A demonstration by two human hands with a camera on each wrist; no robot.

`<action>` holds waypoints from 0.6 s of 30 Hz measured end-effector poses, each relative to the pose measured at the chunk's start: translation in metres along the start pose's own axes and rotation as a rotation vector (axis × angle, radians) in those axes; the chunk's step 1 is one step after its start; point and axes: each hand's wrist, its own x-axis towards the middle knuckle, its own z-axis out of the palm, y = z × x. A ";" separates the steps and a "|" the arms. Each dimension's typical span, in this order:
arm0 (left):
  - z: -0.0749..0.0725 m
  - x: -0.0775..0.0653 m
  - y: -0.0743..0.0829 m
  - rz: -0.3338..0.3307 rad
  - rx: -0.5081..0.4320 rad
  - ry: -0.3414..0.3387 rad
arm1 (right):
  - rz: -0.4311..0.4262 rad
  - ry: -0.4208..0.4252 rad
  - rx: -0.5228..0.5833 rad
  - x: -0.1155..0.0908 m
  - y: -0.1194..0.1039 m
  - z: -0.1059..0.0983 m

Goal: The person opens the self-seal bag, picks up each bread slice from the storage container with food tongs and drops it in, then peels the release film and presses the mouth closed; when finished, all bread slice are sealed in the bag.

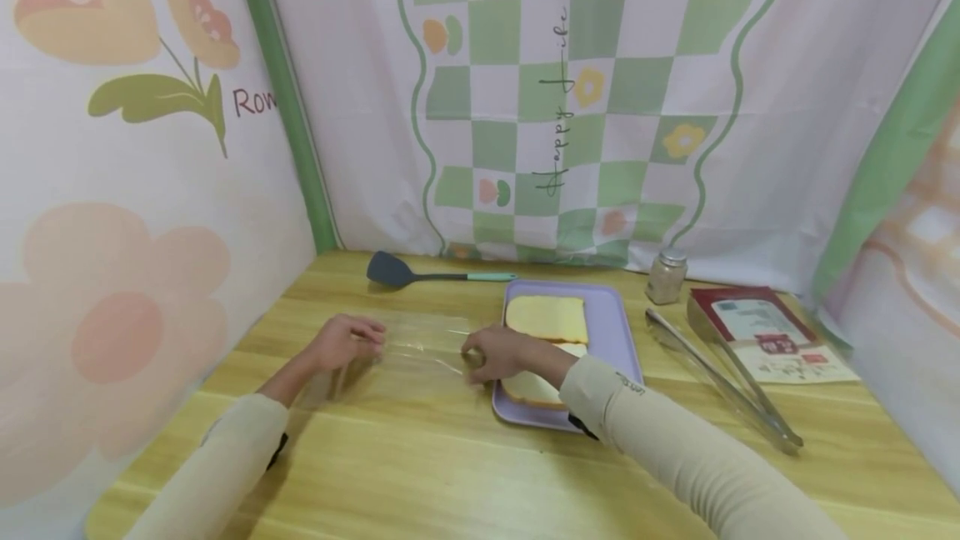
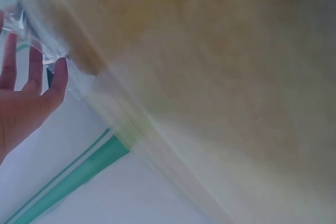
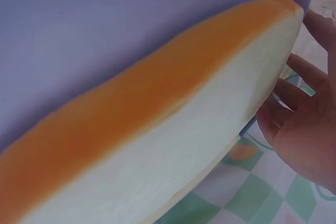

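A clear, glossy plastic sheet or bag (image 1: 423, 344) lies across the wooden table between both hands. My left hand (image 1: 347, 344) pinches its left edge; in the left wrist view the crinkled plastic (image 2: 50, 56) sits at the fingertips. At its right edge, my right hand (image 1: 498, 354) grips the plastic with bent fingers. Beside and partly under the right forearm are two bread slices on a lilac tray (image 1: 611, 332): the far slice (image 1: 547, 317) shows well, while the wrist partly covers the near slice (image 1: 528, 388). In the right wrist view the near slice's brown crust (image 3: 121, 114) looms close.
Behind the hands lies a dark spatula (image 1: 393, 271) with a mint handle. Right of the tray are metal tongs (image 1: 727, 377), a lidded glass jar (image 1: 667, 277) and a red and white packet (image 1: 772, 336). Printed curtains (image 1: 360, 107) border the table (image 1: 420, 473).
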 end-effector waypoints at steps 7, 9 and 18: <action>-0.002 0.001 0.000 -0.009 -0.008 0.006 | 0.091 -0.032 -0.023 -0.001 -0.007 0.001; -0.002 0.002 0.000 -0.016 -0.007 0.002 | 0.105 -0.031 -0.019 -0.001 -0.009 0.002; -0.003 0.003 0.004 -0.071 -0.033 -0.010 | 0.146 -0.037 -0.033 0.000 -0.012 0.005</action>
